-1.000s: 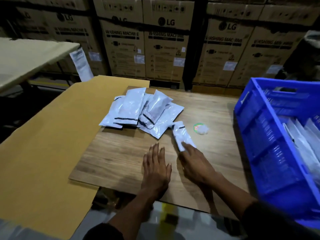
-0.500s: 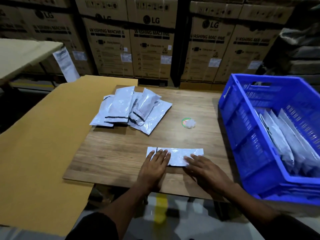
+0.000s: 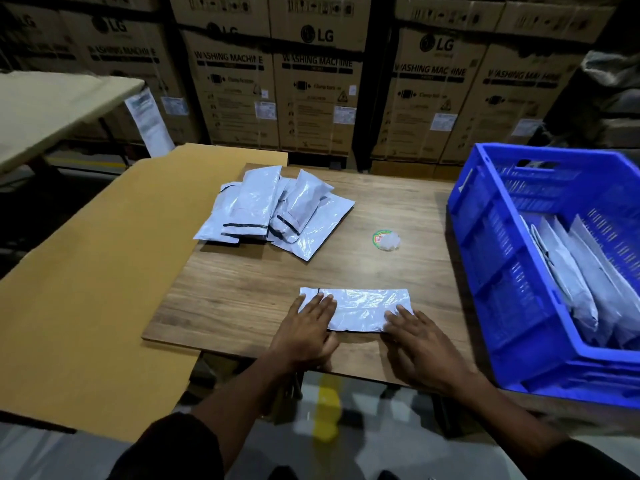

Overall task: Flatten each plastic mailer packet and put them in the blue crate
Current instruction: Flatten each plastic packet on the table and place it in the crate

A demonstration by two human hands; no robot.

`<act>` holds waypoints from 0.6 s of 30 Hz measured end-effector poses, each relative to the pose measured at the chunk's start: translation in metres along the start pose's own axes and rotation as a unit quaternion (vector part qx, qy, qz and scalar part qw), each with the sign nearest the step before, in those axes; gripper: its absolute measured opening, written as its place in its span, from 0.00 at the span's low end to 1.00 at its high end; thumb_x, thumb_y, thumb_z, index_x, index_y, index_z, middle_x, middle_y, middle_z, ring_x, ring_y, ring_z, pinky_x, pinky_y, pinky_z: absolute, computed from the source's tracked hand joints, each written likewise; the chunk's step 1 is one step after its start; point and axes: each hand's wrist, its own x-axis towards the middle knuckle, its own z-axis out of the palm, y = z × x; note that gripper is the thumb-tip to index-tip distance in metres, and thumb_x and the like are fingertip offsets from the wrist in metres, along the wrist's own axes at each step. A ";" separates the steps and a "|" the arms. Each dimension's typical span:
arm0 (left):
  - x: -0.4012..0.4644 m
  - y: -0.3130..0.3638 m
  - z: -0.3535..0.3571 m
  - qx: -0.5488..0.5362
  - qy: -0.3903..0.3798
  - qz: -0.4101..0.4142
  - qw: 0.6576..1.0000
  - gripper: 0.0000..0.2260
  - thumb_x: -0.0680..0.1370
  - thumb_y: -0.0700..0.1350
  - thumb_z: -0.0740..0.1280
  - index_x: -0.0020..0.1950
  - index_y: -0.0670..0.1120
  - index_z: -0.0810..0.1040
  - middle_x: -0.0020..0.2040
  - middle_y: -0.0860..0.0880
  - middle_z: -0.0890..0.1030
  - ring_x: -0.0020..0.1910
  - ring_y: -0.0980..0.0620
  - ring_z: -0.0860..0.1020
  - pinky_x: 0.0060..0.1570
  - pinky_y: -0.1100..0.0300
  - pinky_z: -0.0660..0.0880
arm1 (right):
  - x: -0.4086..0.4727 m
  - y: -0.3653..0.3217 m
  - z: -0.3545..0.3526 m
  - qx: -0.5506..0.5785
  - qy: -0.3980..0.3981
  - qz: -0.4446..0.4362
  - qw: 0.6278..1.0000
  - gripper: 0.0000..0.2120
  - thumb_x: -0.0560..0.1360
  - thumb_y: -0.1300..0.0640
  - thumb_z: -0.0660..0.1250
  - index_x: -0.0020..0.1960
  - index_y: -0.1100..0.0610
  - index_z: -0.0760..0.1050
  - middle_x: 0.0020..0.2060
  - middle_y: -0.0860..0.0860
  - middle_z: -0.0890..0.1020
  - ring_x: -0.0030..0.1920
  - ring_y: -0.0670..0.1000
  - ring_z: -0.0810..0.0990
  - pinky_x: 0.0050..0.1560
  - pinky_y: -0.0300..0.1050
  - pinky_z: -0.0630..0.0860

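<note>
stacked washing-machine boxes (image 3: 311, 81) back a wood table (image 3: 242, 299). one mailer (image 3: 360, 308) lies flat at 6 o'clock; left hand (image 3: 306, 329) and right hand (image 3: 420, 344) press its ends with straight fingers, gripping nothing. a pile (image 3: 273, 209) sits at 11 o'clock, the crate (image 3: 491, 237) at 3 o'clock with mailers inside.
</note>
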 end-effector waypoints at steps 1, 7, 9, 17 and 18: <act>0.004 0.004 -0.002 -0.010 0.031 -0.013 0.999 0.25 0.74 0.50 0.59 0.65 0.37 0.80 0.64 0.42 0.81 0.64 0.43 0.79 0.67 0.44 0.67 | 0.004 -0.004 -0.001 0.003 0.019 0.009 1.000 0.21 0.73 0.53 0.57 0.60 0.58 0.81 0.64 0.54 0.80 0.66 0.58 0.77 0.68 0.54 0.67; 0.048 0.037 -0.027 -0.078 0.047 -0.167 0.982 0.13 0.82 0.46 0.58 0.54 0.44 0.81 0.48 0.46 0.84 0.48 0.43 0.81 0.44 0.51 0.74 | 0.082 -0.041 -0.009 0.056 -0.002 0.111 0.992 0.22 0.75 0.52 0.50 0.54 0.62 0.77 0.49 0.58 0.82 0.51 0.58 0.77 0.52 0.53 0.70; 0.053 0.036 -0.021 -0.067 -0.024 -0.173 0.982 0.11 0.83 0.46 0.56 0.55 0.45 0.78 0.53 0.44 0.82 0.53 0.42 0.79 0.46 0.50 0.73 | 0.095 -0.043 0.000 0.040 -0.080 0.115 0.989 0.27 0.77 0.48 0.43 0.58 0.61 0.75 0.56 0.58 0.79 0.58 0.62 0.76 0.55 0.56 0.70; 0.011 0.020 0.031 0.015 -0.015 -0.074 0.997 0.23 0.82 0.51 0.57 0.73 0.43 0.74 0.75 0.46 0.71 0.75 0.45 0.68 0.71 0.45 0.68 | 0.048 -0.043 0.044 -0.003 -0.159 0.141 0.977 0.35 0.78 0.38 0.34 0.82 0.50 0.45 0.80 0.44 0.43 0.80 0.50 0.39 0.77 0.57 0.39; 0.010 0.020 0.031 0.014 -0.009 -0.071 0.997 0.23 0.82 0.51 0.58 0.74 0.44 0.73 0.76 0.46 0.70 0.76 0.44 0.67 0.71 0.44 0.67 | 0.049 -0.043 0.044 -0.007 -0.156 0.144 0.977 0.34 0.79 0.38 0.34 0.82 0.50 0.45 0.80 0.44 0.42 0.80 0.50 0.38 0.77 0.56 0.38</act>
